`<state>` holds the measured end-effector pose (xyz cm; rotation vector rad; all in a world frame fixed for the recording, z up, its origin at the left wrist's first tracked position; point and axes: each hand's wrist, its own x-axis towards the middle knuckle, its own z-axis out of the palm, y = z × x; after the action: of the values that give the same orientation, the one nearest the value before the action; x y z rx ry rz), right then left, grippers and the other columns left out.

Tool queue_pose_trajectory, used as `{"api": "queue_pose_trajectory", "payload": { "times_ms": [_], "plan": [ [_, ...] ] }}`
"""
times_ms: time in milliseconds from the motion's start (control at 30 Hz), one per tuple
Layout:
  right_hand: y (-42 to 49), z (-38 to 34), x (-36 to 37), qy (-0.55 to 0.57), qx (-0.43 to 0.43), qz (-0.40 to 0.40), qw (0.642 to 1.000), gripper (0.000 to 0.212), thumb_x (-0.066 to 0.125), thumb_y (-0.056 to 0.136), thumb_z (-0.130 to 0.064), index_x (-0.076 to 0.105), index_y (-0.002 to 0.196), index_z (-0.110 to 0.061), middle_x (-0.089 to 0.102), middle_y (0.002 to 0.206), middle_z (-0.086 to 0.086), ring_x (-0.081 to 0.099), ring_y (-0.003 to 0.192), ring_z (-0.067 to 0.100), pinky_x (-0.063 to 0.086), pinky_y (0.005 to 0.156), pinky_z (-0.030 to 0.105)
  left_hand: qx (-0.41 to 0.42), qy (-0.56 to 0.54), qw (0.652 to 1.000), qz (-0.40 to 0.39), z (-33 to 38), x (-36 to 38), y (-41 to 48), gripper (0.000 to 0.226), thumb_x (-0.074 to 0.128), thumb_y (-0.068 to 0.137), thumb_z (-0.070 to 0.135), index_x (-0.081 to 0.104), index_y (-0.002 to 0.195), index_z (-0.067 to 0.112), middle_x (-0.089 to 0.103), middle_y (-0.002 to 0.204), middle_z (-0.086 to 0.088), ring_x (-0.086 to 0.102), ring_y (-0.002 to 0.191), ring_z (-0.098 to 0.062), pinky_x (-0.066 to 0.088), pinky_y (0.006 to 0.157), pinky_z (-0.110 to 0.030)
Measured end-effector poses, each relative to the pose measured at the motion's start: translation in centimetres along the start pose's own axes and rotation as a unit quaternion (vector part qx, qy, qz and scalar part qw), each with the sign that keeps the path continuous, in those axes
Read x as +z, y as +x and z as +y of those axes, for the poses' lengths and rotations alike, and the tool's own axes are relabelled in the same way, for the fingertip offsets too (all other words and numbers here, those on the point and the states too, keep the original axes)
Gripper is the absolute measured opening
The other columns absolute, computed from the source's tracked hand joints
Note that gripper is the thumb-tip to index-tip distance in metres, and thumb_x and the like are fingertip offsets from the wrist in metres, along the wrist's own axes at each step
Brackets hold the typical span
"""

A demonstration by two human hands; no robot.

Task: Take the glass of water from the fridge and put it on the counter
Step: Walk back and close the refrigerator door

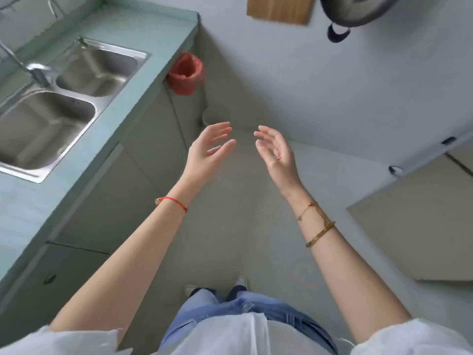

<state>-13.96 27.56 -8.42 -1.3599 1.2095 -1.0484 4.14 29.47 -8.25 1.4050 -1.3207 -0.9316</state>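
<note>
Both of my arms reach forward over the floor. My left hand (208, 147) has a red string on its wrist; its fingers are spread and it holds nothing. My right hand (275, 147) wears gold bracelets, is likewise open and empty, palm turned inward toward the left one. The pale green counter (33, 201) runs along the left side. No glass of water and no fridge interior are visible in the head view.
A steel double sink (64, 98) with a tap (30, 67) is set in the counter. A red bag (186, 73) hangs at the counter's far end. A wooden board (279, 8) and a dark pan (353, 11) hang on the far wall. A white door edge (422, 155) stands right.
</note>
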Motion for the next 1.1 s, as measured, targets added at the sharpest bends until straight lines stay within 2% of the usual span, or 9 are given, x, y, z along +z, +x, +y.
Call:
{"api": "queue_pose_trajectory", "payload": {
  "times_ms": [167,300,433,600,833,967,1100],
  "plan": [
    [-1.0,0.6,-9.7,-0.001,-0.016,0.128,0.992,0.037,0.059,0.101,-0.017,0.055,0.137,-0.012,0.064,0.135,0.006,0.059,0.126,0.012,0.046,0.108,0.023,0.035,-0.02,0.993,-0.114,2.9,9.7,2.7,0.038,0.067,0.095,0.024,0.061,0.132,0.023,0.068,0.129,0.005,0.065,0.119,-0.005,0.051,0.094,-0.016],
    [-2.8,1.1,-15.8,-0.006,-0.023,0.218,0.976,0.036,0.059,0.1,-0.02,0.055,0.136,-0.014,0.064,0.134,0.002,0.059,0.124,0.01,0.046,0.098,0.012,0.054,-0.037,0.978,-0.2,4.9,16.5,3.6,0.038,0.067,0.095,0.024,0.06,0.133,0.02,0.069,0.128,0.007,0.065,0.119,-0.003,0.05,0.089,-0.009],
    [-4.3,1.3,-21.0,-0.017,-0.026,0.309,0.951,0.035,0.059,0.1,-0.017,0.056,0.135,-0.011,0.064,0.133,0.005,0.06,0.12,0.008,0.044,0.094,0.008,0.075,-0.054,0.955,-0.281,7.1,22.9,4.5,0.039,0.067,0.096,0.021,0.059,0.134,0.019,0.069,0.128,0.005,0.065,0.12,-0.007,0.05,0.092,-0.011],
    [-5.3,1.4,-27.1,-0.021,-0.023,0.392,0.919,0.036,0.059,0.1,-0.015,0.055,0.135,-0.008,0.063,0.134,0.01,0.06,0.123,0.015,0.046,0.101,0.019,0.1,-0.069,0.926,-0.358,9.8,30.2,6.0,0.039,0.066,0.096,0.019,0.058,0.134,0.016,0.069,0.128,0.002,0.065,0.12,-0.009,0.05,0.093,-0.011],
    [-5.4,1.1,-34.8,-0.031,-0.029,0.485,0.873,0.039,0.058,0.102,-0.019,0.053,0.139,-0.01,0.062,0.138,0.007,0.059,0.126,0.008,0.046,0.105,0.019,0.136,-0.094,0.882,-0.441,13.4,39.7,9.2,0.038,0.066,0.096,0.018,0.058,0.133,0.015,0.069,0.126,-0.001,0.065,0.12,-0.011,0.05,0.096,-0.015],
    [-5.4,0.8,-39.2,-0.05,-0.03,0.551,0.833,0.04,0.059,0.101,-0.022,0.054,0.139,-0.012,0.063,0.137,0.005,0.059,0.126,0.008,0.046,0.103,0.017,0.168,-0.104,0.844,-0.498,16.4,46.3,10.9,0.039,0.066,0.096,0.015,0.057,0.133,0.011,0.069,0.127,-0.004,0.065,0.116,-0.008,0.05,0.098,-0.016],
    [-6.3,0.2,-43.2,-0.084,-0.017,0.599,0.796,0.04,0.057,0.102,-0.024,0.053,0.14,-0.013,0.063,0.138,0.004,0.057,0.13,0.012,0.045,0.112,0.032,0.191,-0.118,0.809,-0.544,19.2,52.2,11.2,0.04,0.066,0.096,0.01,0.056,0.134,0.006,0.067,0.124,-0.004,0.064,0.115,-0.01,0.051,0.099,-0.021]
  ]
}}
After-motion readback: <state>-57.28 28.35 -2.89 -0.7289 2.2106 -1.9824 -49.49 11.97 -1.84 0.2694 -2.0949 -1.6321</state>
